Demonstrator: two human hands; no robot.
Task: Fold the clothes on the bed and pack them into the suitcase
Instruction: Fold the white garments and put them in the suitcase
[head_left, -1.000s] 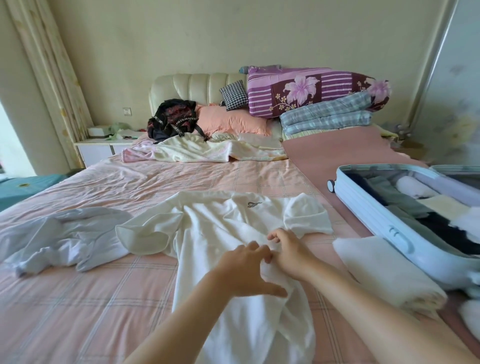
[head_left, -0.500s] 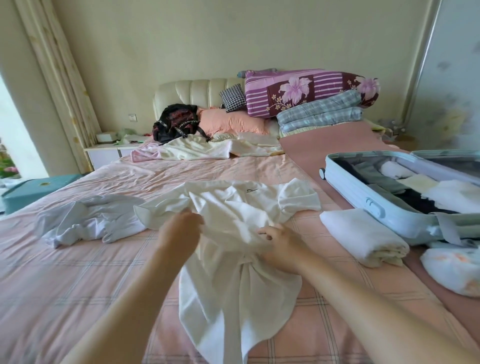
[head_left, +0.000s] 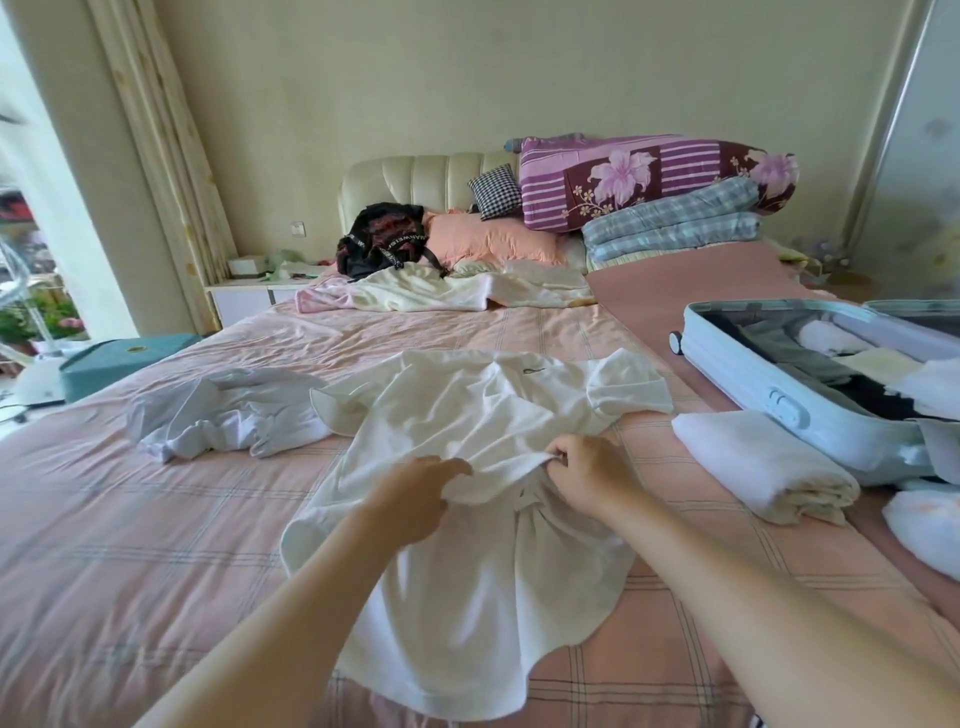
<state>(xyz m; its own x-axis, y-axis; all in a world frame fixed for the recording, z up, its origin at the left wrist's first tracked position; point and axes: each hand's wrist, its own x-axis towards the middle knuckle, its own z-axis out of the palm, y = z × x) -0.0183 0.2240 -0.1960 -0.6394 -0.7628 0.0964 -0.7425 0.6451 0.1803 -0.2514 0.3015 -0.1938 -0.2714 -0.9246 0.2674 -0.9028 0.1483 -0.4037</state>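
A white short-sleeved shirt lies crumpled across the middle of the pink checked bed. My left hand grips a raised fold of its cloth. My right hand pinches the same fold just to the right, a hand's width away. A pale crumpled garment lies to the left of the shirt. On the right, a folded white piece rests beside the open light-blue suitcase, which holds several folded clothes.
More loose clothes and a black backpack lie near the headboard. Pillows and folded quilts are stacked at the back right. A white bundle sits at the right edge. A teal box stands left of the bed.
My hands went from close together to apart on the shirt, then nearer again, lifting a fold of its cloth. The lower part of the shirt has spread wider over the bed.
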